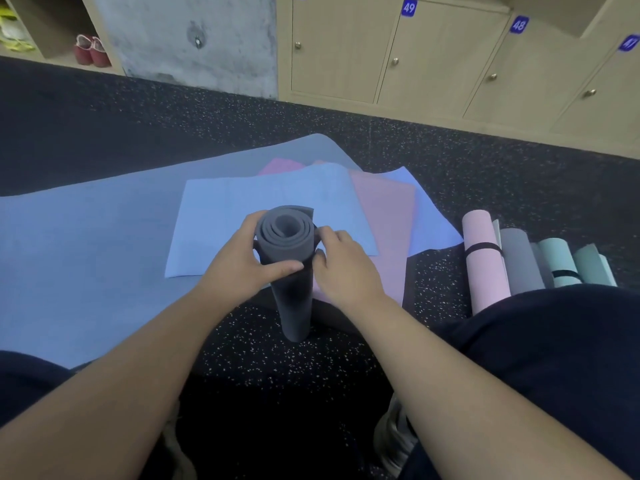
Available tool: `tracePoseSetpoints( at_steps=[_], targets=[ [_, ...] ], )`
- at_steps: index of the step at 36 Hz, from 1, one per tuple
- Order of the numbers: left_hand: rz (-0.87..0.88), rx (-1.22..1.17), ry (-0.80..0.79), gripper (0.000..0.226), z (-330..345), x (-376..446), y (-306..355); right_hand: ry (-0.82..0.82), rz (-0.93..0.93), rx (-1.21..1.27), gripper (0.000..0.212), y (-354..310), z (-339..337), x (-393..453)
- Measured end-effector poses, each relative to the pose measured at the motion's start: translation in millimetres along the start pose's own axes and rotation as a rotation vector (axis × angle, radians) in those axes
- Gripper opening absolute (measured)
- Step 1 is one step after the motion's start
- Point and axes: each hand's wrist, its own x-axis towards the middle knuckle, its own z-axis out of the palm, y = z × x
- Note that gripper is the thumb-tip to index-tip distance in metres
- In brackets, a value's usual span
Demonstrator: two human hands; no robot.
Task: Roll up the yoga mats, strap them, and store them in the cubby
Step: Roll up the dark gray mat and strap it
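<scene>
A dark grey yoga mat point(294, 299) is rolled up and stands on end on the speckled black floor in front of me. My left hand point(242, 261) grips the roll near its top, thumb across the front. My right hand point(341, 268) is on the roll's right side, its fingers pinching a thin black strap point(316, 233) that runs round the roll just under the top edge. Behind the roll lie flat mats: a light blue one point(214, 216), a pink one point(384, 209) and a large blue one point(86, 244) under them.
To the right lie several rolled mats: a pink one point(483, 261) with a black strap, a grey one point(519, 261) and teal ones point(561, 261). Numbered wooden lockers point(433, 57) line the far wall. An open cubby shelf point(59, 29) at far left holds red shoes point(90, 50). My knees frame the bottom.
</scene>
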Motion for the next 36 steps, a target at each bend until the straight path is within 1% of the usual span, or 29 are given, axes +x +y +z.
tracePoseSetpoints(
  at_steps=[6,11,14,16,21,26,28,31,32,34,35,36],
  targets=[
    [-0.036,-0.019,-0.005,0.067,4,0,-1,-0.039,0.054,0.075,0.029,6,5,0],
    [-0.102,0.092,0.04,0.058,11,3,-6,-0.036,0.069,0.067,0.031,14,5,1],
    [-0.089,0.187,0.067,0.061,8,6,-10,-0.011,-0.009,0.041,0.033,15,2,1],
    [-0.072,0.218,0.049,0.064,5,7,-11,-0.01,-0.049,0.019,0.036,16,1,0],
    [-0.059,0.338,0.013,0.075,0,4,-5,-0.022,-0.039,-0.057,0.035,22,2,-2],
    [-0.085,0.445,-0.002,0.057,-2,4,-1,-0.051,0.02,-0.094,0.041,31,5,-2],
    [-0.081,0.482,-0.021,0.054,-3,4,-2,-0.073,0.028,-0.116,0.045,35,6,-2],
    [-0.096,0.47,-0.057,0.055,-3,3,-8,-0.087,0.048,-0.118,0.047,39,7,-2],
    [-0.095,0.465,-0.072,0.052,-3,3,-11,-0.094,0.057,-0.118,0.047,41,8,-1],
    [-0.074,0.489,-0.108,0.032,-1,2,-18,-0.117,0.071,-0.136,0.048,45,9,0],
    [-0.066,0.496,-0.125,0.027,0,1,-22,-0.128,0.076,-0.149,0.049,47,11,-1],
    [-0.062,0.493,-0.14,0.028,2,1,-27,-0.137,0.083,-0.16,0.049,49,12,-1]
  ],
)
